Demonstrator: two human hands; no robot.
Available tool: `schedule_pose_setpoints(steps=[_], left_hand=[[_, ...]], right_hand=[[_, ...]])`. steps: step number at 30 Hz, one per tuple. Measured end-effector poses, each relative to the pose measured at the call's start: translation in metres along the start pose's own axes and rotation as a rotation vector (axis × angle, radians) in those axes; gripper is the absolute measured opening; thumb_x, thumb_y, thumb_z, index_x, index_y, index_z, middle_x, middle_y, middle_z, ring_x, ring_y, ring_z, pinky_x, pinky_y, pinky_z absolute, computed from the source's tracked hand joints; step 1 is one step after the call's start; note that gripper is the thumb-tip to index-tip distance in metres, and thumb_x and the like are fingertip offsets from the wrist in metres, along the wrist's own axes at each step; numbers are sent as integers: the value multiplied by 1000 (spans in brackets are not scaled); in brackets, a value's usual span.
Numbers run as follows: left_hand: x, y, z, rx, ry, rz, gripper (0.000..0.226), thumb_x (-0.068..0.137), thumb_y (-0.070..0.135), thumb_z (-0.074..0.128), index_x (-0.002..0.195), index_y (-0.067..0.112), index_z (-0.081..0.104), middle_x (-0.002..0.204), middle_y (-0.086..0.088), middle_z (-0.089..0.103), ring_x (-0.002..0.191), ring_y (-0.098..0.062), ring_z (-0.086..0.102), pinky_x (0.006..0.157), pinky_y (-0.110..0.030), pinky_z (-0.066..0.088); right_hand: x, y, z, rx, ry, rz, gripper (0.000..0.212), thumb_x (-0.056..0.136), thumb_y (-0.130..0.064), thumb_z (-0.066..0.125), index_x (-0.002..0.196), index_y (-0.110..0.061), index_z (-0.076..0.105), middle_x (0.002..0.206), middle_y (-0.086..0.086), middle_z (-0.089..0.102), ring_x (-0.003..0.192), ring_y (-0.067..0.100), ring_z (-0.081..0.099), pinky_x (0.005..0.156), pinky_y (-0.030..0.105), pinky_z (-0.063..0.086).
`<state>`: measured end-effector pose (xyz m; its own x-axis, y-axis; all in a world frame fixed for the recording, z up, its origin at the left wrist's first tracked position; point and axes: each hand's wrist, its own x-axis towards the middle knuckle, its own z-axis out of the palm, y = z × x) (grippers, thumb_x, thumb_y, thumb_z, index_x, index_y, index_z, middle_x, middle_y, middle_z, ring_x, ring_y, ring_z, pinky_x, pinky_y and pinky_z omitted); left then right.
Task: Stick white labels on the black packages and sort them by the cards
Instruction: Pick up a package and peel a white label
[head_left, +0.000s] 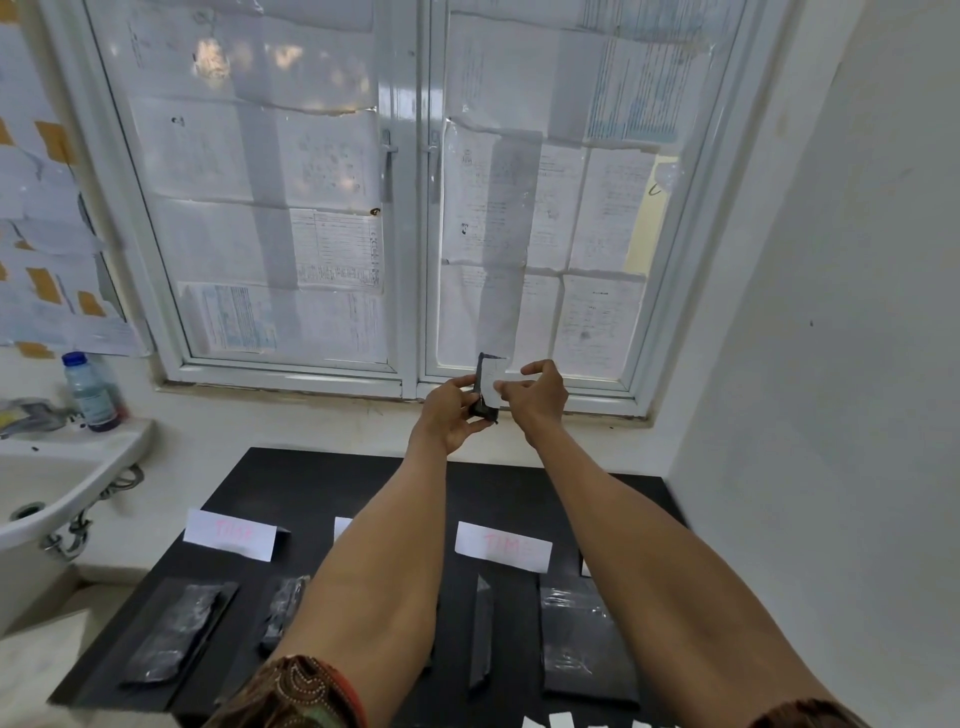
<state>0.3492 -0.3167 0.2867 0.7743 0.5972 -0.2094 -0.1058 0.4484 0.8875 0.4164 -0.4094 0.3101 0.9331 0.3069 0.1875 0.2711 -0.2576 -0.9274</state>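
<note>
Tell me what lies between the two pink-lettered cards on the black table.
In the head view, between the left card and right card sits another white card, mostly hidden by the person's left forearm crossing above.

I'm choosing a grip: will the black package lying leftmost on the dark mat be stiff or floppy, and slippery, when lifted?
Probably floppy: the black package lies flat and its surface is wrinkled. Likely somewhat slippery, as the film shows glossy highlights. It looks thin, so probably light and unlikely to roll.

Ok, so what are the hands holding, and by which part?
The left hand grips a black package round its lower end; the right hand pinches a white label by its right edge.
</note>
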Motion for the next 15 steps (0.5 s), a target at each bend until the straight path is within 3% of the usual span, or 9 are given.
schedule_pose_setpoints(steps=[2, 6, 10, 12, 15], left_hand=[[0, 1, 1, 1, -2, 4, 40, 101, 7, 34, 139, 9, 45, 132, -23, 54, 119, -40, 52, 101, -54, 45], [-1, 3, 2, 1, -9, -1, 41, 99, 6, 34, 138, 10, 46, 132, -22, 54, 118, -39, 52, 99, -53, 47], [-7, 6, 8, -15, -33, -19, 32, 93, 14, 57, 124, 7, 53, 126, -19, 55, 114, -38, 55, 91, -48, 52], [-5, 4, 8, 2, -11, 5, 36, 90, 9, 62, 125, 5, 55, 125, -19, 58, 112, -37, 57, 90, -49, 54], [0, 2, 7, -12, 10, 19, 38, 92, -4, 54, 128, 8, 54, 128, -19, 57, 115, -39, 57, 95, -55, 50]], right_hand=[[1, -1, 0, 8, -7, 10, 45, 77, -15, 77, 113, -11, 50, 113, 11, 62, 89, 17, 56, 73, 24, 48], [3, -2, -2, 17, -13, 25, 45, 78, -14, 76, 114, -11, 49, 116, 12, 61, 98, 21, 59, 73, 23, 46], [3, -2, -3, 2, -13, 12, 46, 79, -15, 76, 116, -10, 49, 116, 11, 59, 89, 15, 52, 76, 24, 47], [3, -2, -2, 0, -5, 6, 46, 78, -16, 77, 115, -11, 50, 117, 11, 59, 90, 16, 54, 79, 26, 48], [3, -3, -4, 1, 3, 4, 47, 76, -17, 78, 114, -11, 50, 117, 11, 59, 101, 23, 59, 78, 26, 49]])
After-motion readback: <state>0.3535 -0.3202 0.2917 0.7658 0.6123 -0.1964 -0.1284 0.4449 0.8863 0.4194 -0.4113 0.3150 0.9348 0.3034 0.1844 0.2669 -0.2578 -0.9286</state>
